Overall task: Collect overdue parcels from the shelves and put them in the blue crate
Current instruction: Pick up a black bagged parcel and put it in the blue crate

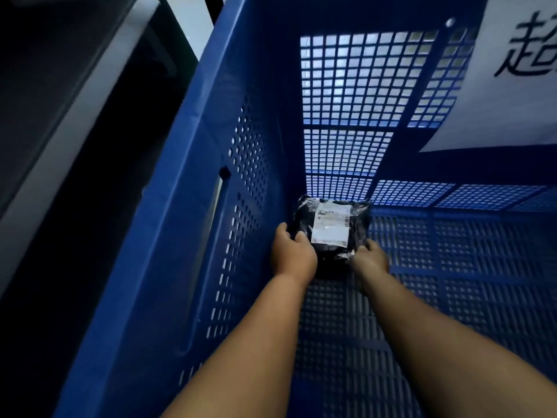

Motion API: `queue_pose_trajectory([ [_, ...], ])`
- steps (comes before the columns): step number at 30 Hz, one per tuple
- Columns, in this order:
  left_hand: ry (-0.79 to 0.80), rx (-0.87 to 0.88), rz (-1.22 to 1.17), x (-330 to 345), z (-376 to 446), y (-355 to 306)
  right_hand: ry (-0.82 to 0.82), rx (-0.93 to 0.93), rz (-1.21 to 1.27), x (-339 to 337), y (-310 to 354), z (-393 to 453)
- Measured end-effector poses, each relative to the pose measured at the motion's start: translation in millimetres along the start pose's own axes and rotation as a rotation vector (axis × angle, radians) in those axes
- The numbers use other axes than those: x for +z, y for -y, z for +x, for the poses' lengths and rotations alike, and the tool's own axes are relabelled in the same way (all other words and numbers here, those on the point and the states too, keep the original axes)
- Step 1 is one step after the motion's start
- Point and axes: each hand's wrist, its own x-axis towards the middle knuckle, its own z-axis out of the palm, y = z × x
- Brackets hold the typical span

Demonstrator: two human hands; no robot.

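From where I sit, the far left is only a pale shelf upright (90, 95) in the dark, well apart from the work. Next comes the blue crate (187, 236), its perforated left wall rising beside my left hand (292, 254). That hand reaches deep inside, thumb and fingers curled round the left edge of the black plastic-wrapped parcel (331, 227). The parcel, white shipping label (331, 226) facing up, sits low in the crate's far left corner, at or just above the slatted floor; I cannot tell whether it is already resting. My right hand (370, 254) pinches the parcel's near right corner, fingers tucked under the crinkled film. Further right, a white paper sign (518, 86) with dark characters hangs on the crate wall. My worry is the slippery wrap: letting go unevenly could tip the parcel label-down, and withdrawing carelessly could catch my knuckles on the wall.
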Motion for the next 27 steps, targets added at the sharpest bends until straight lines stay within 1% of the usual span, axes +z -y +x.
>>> queue_pose_trajectory([
  [3, 0.034, 0.005, 0.016, 3, -9, -3, 0.118, 0.020, -0.043, -3, 12, -10],
  [5, 0.048, 0.002, 0.018, 2, -21, -10, 0.153, 0.031, -0.060, -14, 24, -24],
  [11, 0.049, -0.022, -0.048, -19, -78, -65, 0.176, -0.077, -0.073, -65, 70, -93],
  [18, 0.032, 0.022, -0.157, -61, -169, -157, 0.211, -0.217, 0.011, -136, 153, -212],
  [22, -0.029, 0.136, -0.217, -89, -224, -208, 0.241, -0.299, 0.054, -166, 200, -284],
  [25, -0.043, 0.196, -0.245, -114, -261, -244, 0.271, -0.357, 0.092, -182, 235, -330],
  [27, -0.080, 0.245, -0.272, -135, -285, -266, 0.313, -0.419, 0.125, -192, 259, -362],
])
